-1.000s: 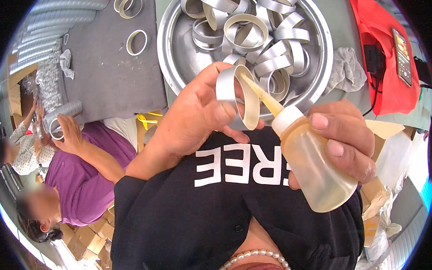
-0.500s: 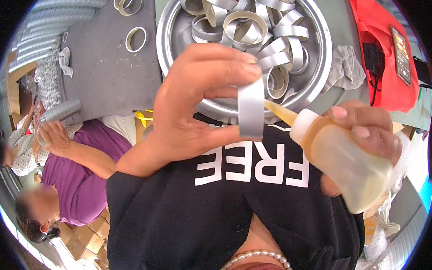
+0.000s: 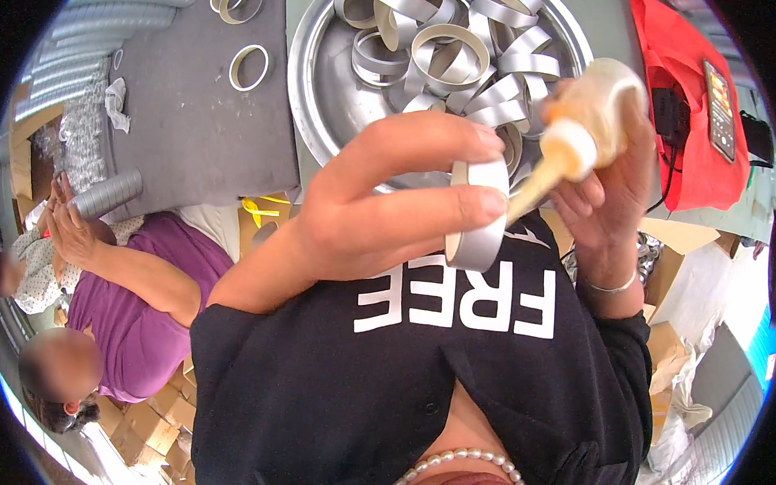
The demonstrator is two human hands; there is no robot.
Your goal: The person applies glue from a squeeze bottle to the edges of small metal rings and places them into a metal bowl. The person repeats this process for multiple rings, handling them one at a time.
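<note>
Left hand (image 3: 381,204) pinches a silver ring (image 3: 479,213) between thumb and fingers, edge-on to the camera, its pale inner face turned toward the bottle. Right hand (image 3: 608,195) is wrapped around a squeeze bottle (image 3: 584,121) of amber liquid, tilted so that its tapered nozzle points down-left and meets the ring's inner face, or very nearly; contact cannot be confirmed at this angle. Compared with half a second earlier, the bottle has swung from low right to above the ring, and the ring sits lower against the black shirt (image 3: 417,380). Behind the hands, a round metal basin (image 3: 321,78) on the table (image 3: 196,107) holds a heap of similar silver rings (image 3: 450,52); three loose rings (image 3: 249,67) lie on the grey table surface at left. At far left, a second person in a purple top (image 3: 133,319) holds a silver tube (image 3: 103,194). A red bag (image 3: 679,99) with a phone (image 3: 719,109) lies at right.
</note>
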